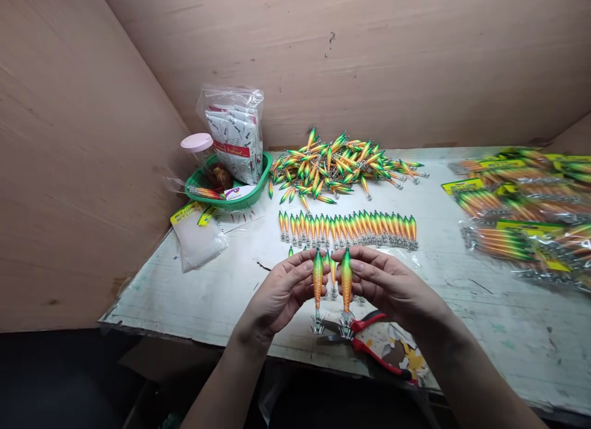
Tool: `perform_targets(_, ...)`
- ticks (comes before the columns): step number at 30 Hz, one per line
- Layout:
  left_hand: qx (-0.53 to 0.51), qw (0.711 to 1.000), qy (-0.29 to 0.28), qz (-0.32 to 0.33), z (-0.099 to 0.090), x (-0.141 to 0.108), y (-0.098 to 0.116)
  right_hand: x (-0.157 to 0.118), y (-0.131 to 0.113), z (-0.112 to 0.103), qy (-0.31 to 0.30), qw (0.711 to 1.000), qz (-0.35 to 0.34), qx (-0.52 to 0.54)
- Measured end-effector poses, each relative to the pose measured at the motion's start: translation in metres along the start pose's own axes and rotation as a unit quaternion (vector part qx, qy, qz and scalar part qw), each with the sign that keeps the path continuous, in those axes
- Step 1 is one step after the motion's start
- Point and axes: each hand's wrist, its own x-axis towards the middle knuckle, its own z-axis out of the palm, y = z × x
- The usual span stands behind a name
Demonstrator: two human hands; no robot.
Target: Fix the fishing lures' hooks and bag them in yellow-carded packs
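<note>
My left hand [289, 287] pinches a green-and-orange squid jig [317, 278] by its upper body, hooks hanging down. A matching squid jig [346, 281] is held upright by my right hand [381, 278], close beside the first. Both have a ring of metal prongs at the bottom. Behind the hands, a few more jigs stand partly hidden by my fingers. Farther back lies a long, neat row of jigs [351, 229], green tips away from me. Under my right hand, red-handled pliers [376, 352] lie with their jaws apart near the table's front edge.
A tangled heap of jigs [332, 164] sits at the back. On the left are a green basket [249, 200] with a plastic bag [235, 133] and a pink-lidded jar [197, 143], plus small packets [198, 241]. Bagged jigs [503, 241] pile up at right. Wooden walls enclose the table.
</note>
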Motion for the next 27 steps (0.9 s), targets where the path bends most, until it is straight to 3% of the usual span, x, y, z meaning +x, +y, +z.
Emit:
perform_targets(3, 0.068, 0.996, 0.044, 0.04, -0.008, 0.002, 0.004, 0.001, -0.005, -0.011, 0.053, 0.995, -0.021, -0.085)
perform_targets(5, 0.202, 0.962, 0.131, 0.127, -0.025, 0.006, 0.013, 0.005, -0.012, -0.033, 0.148, 0.965, -0.068, -0.206)
perform_targets(6, 0.287, 0.923, 0.186, 0.176, -0.037, 0.008, 0.019, 0.007, -0.014, -0.046, 0.2, 0.939, -0.089, -0.265)
perform_targets(8, 0.478, 0.793, 0.31, 0.215, -0.062, 0.015, 0.028, 0.013, -0.016, -0.073, 0.273, 0.893, -0.1, -0.343)
perform_targets(10, 0.533, 0.744, 0.348, 0.202, -0.082, 0.024, 0.031, 0.019, -0.01, -0.093, 0.297, 0.871, -0.079, -0.383)
perform_targets(14, 0.57, 0.737, 0.316, 0.181, -0.094, 0.038, 0.017, 0.027, 0.017, -0.095, 0.286, 0.84, -0.054, -0.457)
perform_targets(17, 0.609, 0.718, 0.282, 0.184, -0.085, 0.043, 0.011, 0.03, 0.025, -0.086, 0.252, 0.821, -0.059, -0.509)
perform_targets(19, 0.642, 0.689, 0.273, 0.197, -0.075, 0.048, 0.015, 0.036, 0.014, -0.085, 0.237, 0.796, -0.077, -0.551)
perform_targets(22, 0.689, 0.64, 0.252, 0.229, -0.053, 0.073, 0.032, 0.061, -0.021, -0.093, 0.238, 0.73, -0.128, -0.627)
perform_targets(27, 0.755, 0.573, 0.194, 0.253, -0.011, 0.159, 0.051, 0.141, -0.069, -0.101, 0.227, 0.577, -0.214, -0.755)
